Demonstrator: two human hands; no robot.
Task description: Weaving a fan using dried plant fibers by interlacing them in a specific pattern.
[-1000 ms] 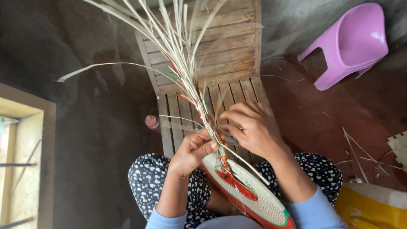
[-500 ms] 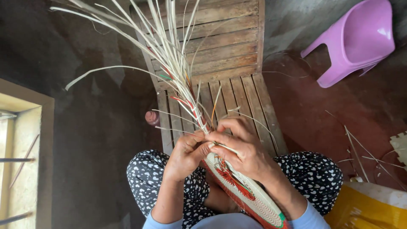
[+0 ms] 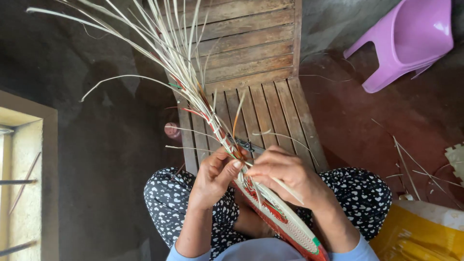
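Since half a second ago both hands have shifted slightly toward 6 o'clock along the rim, and the strand bundle (image 3: 193, 92) has swung further toward 10 o'clock, its loose ends now fanning across the upper left. The right hand (image 3: 285, 176) has opened out a little from its earlier tight clasp over the weave; it now pinches one pale strip (image 3: 287, 189) that runs from its fingers toward 5 o'clock. The left hand (image 3: 215, 176) is closed around the base of the bundle, thumb pressed on top where red and green strands meet the pale ones.

The basket (image 3: 290, 222), a coiled disc of pale fibre with a red band and a green patch, stands on edge between the knees at 6 o'clock, touching both hands at its upper rim. Judging by the freed strip, a new stitch looks to be under way.

Behind the hands, a slatted wooden chair (image 3: 261, 58) fills 12 o'clock. A purple plastic stool (image 3: 406, 38) lies tipped at 2 o'clock, and a yellow bag (image 3: 420, 232) sits at 4 o'clock. Stray fibres litter the floor (image 3: 367, 130) at 3 o'clock.
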